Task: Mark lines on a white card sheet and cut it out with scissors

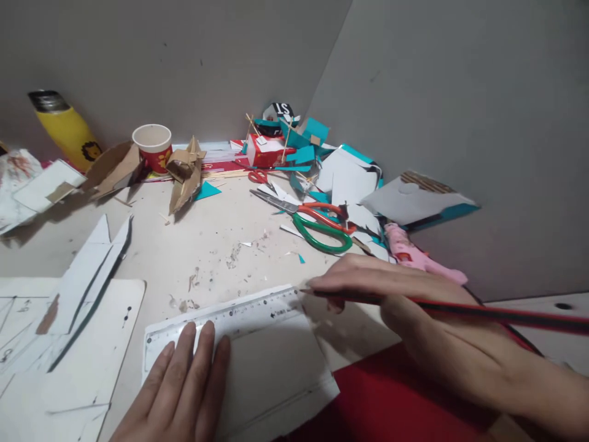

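My left hand [184,380] lies flat with its fingers stretched over a clear ruler [248,312], pressing it onto a piece of white card [276,362]. The ruler runs along the card's far edge. In my right hand [442,344] is a red and black pencil [460,308], gripped between thumb and fingers. Its tip is at the right end of the ruler, by the card's far right corner. A pencil line shows along the card's near edge. Part of the ruler is hidden under my left fingers.
Scissors [317,230] with green and orange handles lie ahead, beside card scraps [350,175] and a pink glue gun [423,255]. A paper cup [151,147] and yellow bottle [69,132] stand at the back left. Cut card strips [87,276] rest on a marked sheet [124,344].
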A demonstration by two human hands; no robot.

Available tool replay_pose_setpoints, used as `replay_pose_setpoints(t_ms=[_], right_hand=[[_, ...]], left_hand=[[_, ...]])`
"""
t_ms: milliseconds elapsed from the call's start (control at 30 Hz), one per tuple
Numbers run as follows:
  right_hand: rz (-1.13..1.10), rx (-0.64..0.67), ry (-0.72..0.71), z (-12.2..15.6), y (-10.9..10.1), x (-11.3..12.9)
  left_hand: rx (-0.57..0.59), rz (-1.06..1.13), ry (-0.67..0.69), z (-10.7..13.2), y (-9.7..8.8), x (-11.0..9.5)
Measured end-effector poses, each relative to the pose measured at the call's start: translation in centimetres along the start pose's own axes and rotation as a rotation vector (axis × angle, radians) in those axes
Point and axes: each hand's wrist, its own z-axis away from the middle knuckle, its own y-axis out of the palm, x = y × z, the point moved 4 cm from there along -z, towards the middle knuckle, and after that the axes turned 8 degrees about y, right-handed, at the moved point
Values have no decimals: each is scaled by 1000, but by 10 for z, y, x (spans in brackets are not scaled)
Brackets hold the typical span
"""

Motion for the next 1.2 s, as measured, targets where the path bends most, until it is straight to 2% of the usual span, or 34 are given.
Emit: replay_pose_setpoints(t_ms=[67, 233, 333, 467, 600, 733, 900, 1100, 1200], right_hand=[[-173, 38, 12, -18, 9, 9], [-738, 199, 215, -53, 51, 8], [-873, 287, 311, -63, 71, 12], [-859, 352, 330, -74, 91, 30], [-765, 466, 235, -86, 115, 47], [-644, 512, 126, -98, 133, 56], [-631, 573, 83, -107, 142, 63], [-558, 592, 85, -110, 144, 64], [-541, 589, 51, -111, 144, 66]], left_hand=[[-1, 9, -12, 0, 1, -1], [-8, 39, -9, 2, 3, -3], [-8, 26, -18, 1, 1, -5], [49, -66, 8, -3, -1, -11], [30, -87, -65, -6, -3, -12], [10, -89, -38, -8, -2, -14], [-47, -78, -118, -7, -2, -14], [40, -104, -45, -6, -3, -14], [30, -99, -73, -6, -4, -13]])
